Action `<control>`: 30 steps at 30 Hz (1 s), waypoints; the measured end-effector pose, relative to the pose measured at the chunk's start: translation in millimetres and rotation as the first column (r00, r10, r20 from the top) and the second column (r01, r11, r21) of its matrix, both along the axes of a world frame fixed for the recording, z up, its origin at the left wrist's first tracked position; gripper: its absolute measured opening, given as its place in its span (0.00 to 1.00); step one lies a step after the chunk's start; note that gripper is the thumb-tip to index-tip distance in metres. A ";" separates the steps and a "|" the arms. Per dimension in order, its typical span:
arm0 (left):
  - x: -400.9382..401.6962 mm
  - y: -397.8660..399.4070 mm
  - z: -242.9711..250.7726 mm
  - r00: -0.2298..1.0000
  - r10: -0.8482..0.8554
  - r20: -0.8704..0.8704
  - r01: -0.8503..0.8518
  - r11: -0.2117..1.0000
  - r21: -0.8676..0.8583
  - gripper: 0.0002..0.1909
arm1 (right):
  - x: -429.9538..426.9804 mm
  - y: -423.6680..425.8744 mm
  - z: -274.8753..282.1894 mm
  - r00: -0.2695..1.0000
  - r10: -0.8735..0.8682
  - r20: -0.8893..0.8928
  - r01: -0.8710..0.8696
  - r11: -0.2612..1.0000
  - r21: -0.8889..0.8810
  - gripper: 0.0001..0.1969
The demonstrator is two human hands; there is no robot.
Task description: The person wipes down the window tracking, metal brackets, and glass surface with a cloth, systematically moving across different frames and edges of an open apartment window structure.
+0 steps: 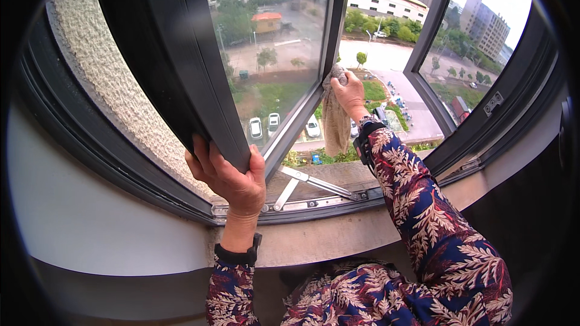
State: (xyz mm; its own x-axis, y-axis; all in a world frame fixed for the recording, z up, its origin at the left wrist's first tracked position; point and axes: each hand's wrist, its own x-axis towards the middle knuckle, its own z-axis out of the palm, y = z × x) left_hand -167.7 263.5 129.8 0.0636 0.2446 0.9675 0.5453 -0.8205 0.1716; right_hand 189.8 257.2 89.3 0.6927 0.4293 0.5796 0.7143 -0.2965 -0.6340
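My left hand (231,176) grips the near lower edge of a dark metal window sash (199,54), thumb on one side and fingers on the other. The sash stands swung outward, its glass pane (276,54) hazy with smears. At its far lower corner, my right hand (350,93) clutches a grey-brown cloth (336,120). The bunched upper part of the cloth touches the sash frame, while the rest hangs down outside.
A metal friction stay (312,182) joins the sash to the lower window frame (326,217). Below runs a pale sill (317,244). On the right is another dark-framed window panel (430,68); a rough outer wall (104,63) lies left. Far below are parked cars (312,126).
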 end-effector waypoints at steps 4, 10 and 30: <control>0.8 -0.6 1.6 1.000 0.005 -0.014 -0.005 1.000 0.031 0.35 | -15.9 -2.7 -13.6 0.988 0.084 0.127 -0.071 0.992 -0.105 0.29; -0.5 -0.2 -7.5 0.998 -0.023 0.059 0.025 0.999 -0.029 0.33 | -30.9 -9.2 -5.5 0.975 0.191 0.111 -0.142 0.927 -0.348 0.28; 1.1 2.5 -6.9 0.995 -0.091 0.027 0.092 0.996 -0.015 0.35 | -2.1 -32.2 5.4 0.990 -0.035 0.140 0.102 0.858 -0.503 0.19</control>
State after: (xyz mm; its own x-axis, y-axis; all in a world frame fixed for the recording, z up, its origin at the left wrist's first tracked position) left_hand -166.6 266.0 122.9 0.0614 0.2549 0.9650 0.4631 -0.8637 0.1987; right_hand 187.8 224.9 94.7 0.6695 0.6408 0.3756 0.7417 -0.6041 -0.2915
